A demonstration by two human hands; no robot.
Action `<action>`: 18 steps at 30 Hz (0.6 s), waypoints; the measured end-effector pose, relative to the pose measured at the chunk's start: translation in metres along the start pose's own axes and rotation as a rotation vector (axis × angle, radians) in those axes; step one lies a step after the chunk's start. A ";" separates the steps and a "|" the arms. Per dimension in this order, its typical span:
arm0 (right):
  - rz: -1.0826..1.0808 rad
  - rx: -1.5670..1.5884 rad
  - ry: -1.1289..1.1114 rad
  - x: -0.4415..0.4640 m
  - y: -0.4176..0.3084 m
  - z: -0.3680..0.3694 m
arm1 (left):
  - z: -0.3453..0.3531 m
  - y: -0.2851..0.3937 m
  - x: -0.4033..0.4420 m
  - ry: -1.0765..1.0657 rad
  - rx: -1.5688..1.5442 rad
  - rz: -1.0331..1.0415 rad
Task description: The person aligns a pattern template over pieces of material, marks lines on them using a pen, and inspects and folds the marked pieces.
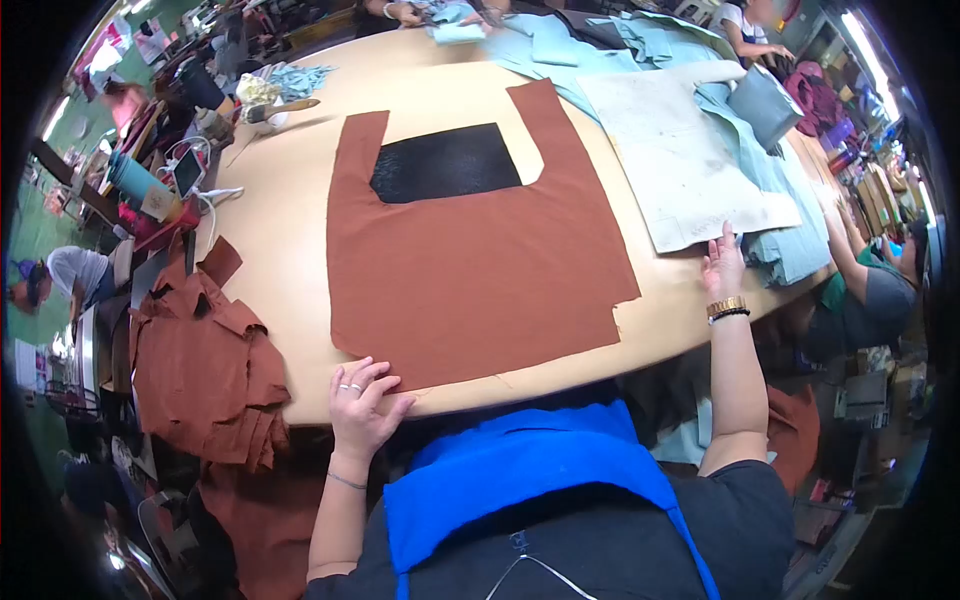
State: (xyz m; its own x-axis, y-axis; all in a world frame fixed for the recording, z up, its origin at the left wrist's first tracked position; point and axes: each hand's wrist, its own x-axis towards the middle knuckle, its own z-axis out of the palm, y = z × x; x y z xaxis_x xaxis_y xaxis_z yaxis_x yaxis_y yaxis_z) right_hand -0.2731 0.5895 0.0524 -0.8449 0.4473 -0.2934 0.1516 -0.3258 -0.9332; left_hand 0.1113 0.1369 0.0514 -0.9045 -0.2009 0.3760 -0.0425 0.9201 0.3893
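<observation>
A reddish-brown cut fabric panel [480,280] with two strap-like arms lies flat on the table in front of me. Its cut-out overlaps a black sheet [450,162]. At the panel's lower left corner, my left hand [365,405] rests with fingers apart, touching the fabric edge near the table rim. Off to the right, a white pattern sheet [670,150] lies partly over light-blue fabric [790,240]. The pattern's lower edge is pinched by my right hand [723,268]; some of those fingers are hidden.
Brown cut pieces [205,370] hang over the table's left edge. Near the back left are a brush [282,110], blue scraps [300,80], a blue tumbler [135,178] and cables. A grey-blue block [766,108] sits on the pattern's right side. Other people work around the table.
</observation>
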 end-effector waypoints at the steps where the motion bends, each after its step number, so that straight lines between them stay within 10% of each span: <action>1: -0.022 -0.025 -0.009 0.003 -0.003 0.007 | 0.000 0.001 -0.001 0.007 -0.001 -0.001; 9: -0.691 -0.134 -0.227 0.045 -0.080 0.072 | -0.013 -0.003 0.018 0.076 -0.089 -0.070; 18: -0.361 0.241 -0.722 -0.122 -0.199 0.135 | -0.003 0.008 0.106 0.248 -0.767 -0.078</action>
State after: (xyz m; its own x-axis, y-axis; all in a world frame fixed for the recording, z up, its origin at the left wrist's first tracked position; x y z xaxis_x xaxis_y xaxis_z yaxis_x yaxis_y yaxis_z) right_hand -0.2696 0.4870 0.3020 -0.9536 -0.0581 0.2956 -0.2349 -0.4709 -0.8504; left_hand 0.0167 0.1222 0.0966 -0.7869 -0.4067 0.4640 0.2823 0.4314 0.8568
